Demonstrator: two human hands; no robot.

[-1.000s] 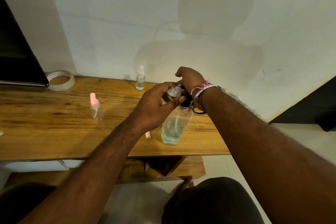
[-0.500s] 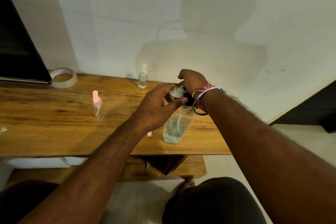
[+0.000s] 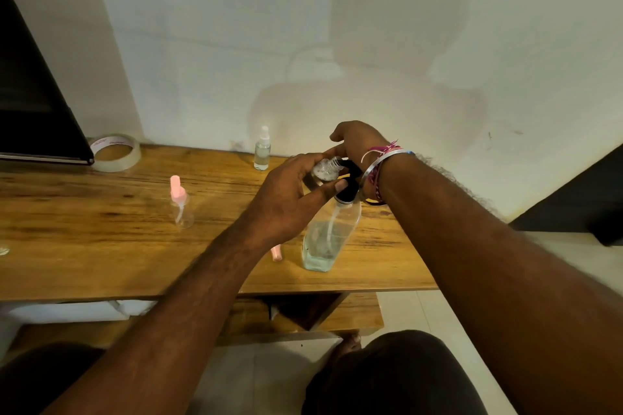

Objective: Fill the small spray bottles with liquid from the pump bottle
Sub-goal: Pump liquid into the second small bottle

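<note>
A clear pump bottle (image 3: 325, 239) with a black pump head stands near the front edge of the wooden table (image 3: 84, 246), about a third full of pale liquid. My left hand (image 3: 290, 199) holds a small open clear bottle (image 3: 325, 169) tilted with its neck at the pump's black nozzle. My right hand (image 3: 357, 141) rests on top of the pump head; its fingers are mostly hidden behind the wrist. A small spray bottle with a pink top (image 3: 180, 204) stands to the left. Another with a white top (image 3: 262, 150) stands by the wall. A pink cap piece (image 3: 276, 252) lies beside the pump bottle.
A roll of clear tape (image 3: 116, 152) lies at the back left beside a dark monitor (image 3: 33, 94). The wall runs close behind the table. A lower wooden shelf (image 3: 354, 312) sits under the table, above my knees.
The view has shifted slightly. Both hands stay at the pump head with the small bottle held at the nozzle.
</note>
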